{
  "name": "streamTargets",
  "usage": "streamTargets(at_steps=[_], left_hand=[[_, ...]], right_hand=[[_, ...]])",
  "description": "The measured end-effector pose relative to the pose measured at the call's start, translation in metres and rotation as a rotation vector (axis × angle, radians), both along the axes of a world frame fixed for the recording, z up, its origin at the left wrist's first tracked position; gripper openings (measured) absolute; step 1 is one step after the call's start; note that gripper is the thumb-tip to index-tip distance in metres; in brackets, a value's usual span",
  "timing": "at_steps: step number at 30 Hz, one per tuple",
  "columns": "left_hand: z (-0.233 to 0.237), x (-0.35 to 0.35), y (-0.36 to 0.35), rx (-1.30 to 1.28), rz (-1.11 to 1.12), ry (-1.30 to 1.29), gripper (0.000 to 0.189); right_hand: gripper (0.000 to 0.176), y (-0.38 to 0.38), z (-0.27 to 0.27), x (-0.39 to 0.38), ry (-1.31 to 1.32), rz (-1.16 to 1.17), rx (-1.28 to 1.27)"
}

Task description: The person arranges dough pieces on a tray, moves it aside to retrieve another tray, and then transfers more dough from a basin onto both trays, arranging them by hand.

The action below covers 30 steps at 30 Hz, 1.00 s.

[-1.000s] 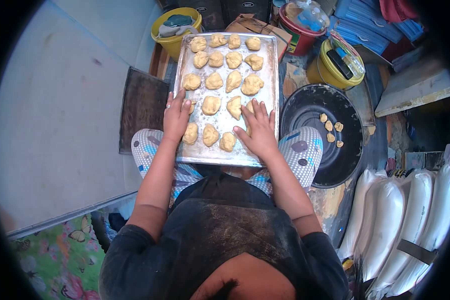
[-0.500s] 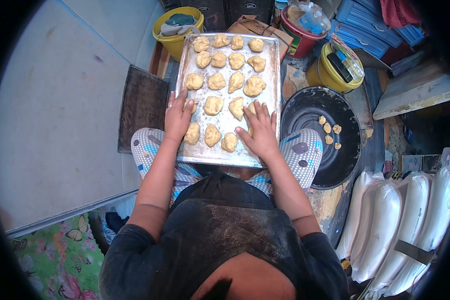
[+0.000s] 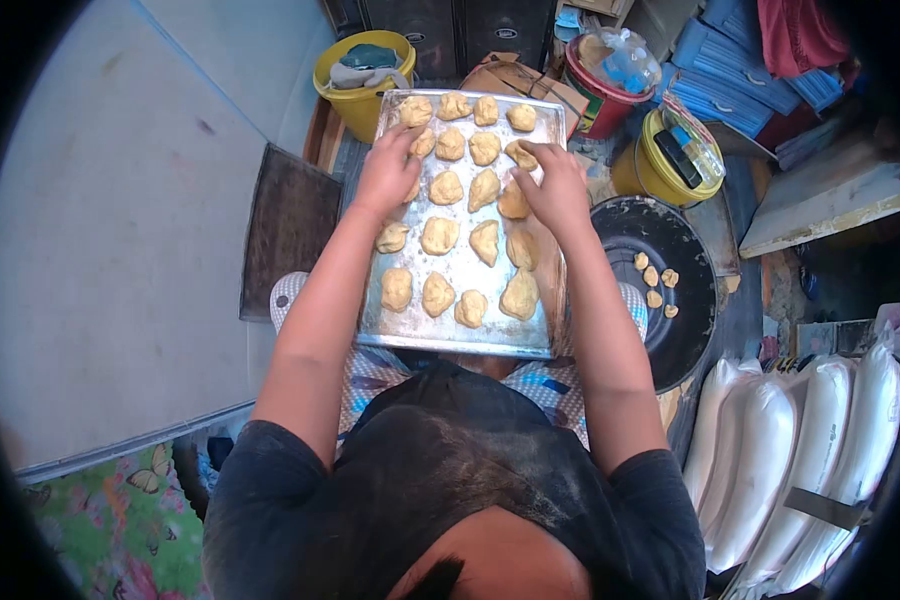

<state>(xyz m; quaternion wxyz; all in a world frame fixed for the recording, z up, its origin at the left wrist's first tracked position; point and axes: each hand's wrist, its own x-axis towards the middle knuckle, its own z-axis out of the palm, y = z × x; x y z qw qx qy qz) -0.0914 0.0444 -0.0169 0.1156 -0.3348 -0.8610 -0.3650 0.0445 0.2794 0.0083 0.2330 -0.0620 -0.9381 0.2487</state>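
A metal baking tray [image 3: 460,338] lies across my lap with rows of yellowish dough lumps [image 3: 439,236] on it. My left hand [image 3: 386,172] is over the tray's left edge, its fingers loosely bent by the far lumps of the left column and partly hiding them. On the right side, my right hand [image 3: 558,188] has thumb and fingers apart, with the fingertips at a dough lump [image 3: 519,154] in the second row from the far end. Neither hand lifts a lump.
To the right stands a black basin [image 3: 705,300] with several small dough bits. Yellow buckets [image 3: 360,100] [image 3: 630,165], a red bucket [image 3: 610,110] and a cardboard box [image 3: 505,80] are beyond the tray. White plastic-wrapped packs [image 3: 765,450] lie at the lower right. A dark board [image 3: 285,230] is at the left.
Both hands have moved from the near rows to the far rows of the tray. Near lumps on the right and left are now uncovered. The view has shifted slightly.
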Motion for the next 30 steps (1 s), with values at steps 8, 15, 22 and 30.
streamTargets(at_steps=[8,15,22,30], left_hand=[[0.001,-0.015,0.026,-0.358,0.041,0.172,0.041],[0.002,-0.021,0.037,-0.344,0.022,0.279,0.035],[0.002,-0.02,0.049,-0.403,-0.029,0.224,0.036],[0.018,-0.009,0.017,-0.264,0.128,0.048,0.042]], right_hand=[[0.047,-0.015,-0.013,-0.074,-0.264,0.05,0.275],[0.055,-0.004,-0.018,-0.066,-0.11,0.012,0.129],[0.048,0.02,-0.035,-0.064,-0.141,-0.115,-0.026],[0.043,0.011,-0.006,-0.037,0.017,-0.089,-0.037]])
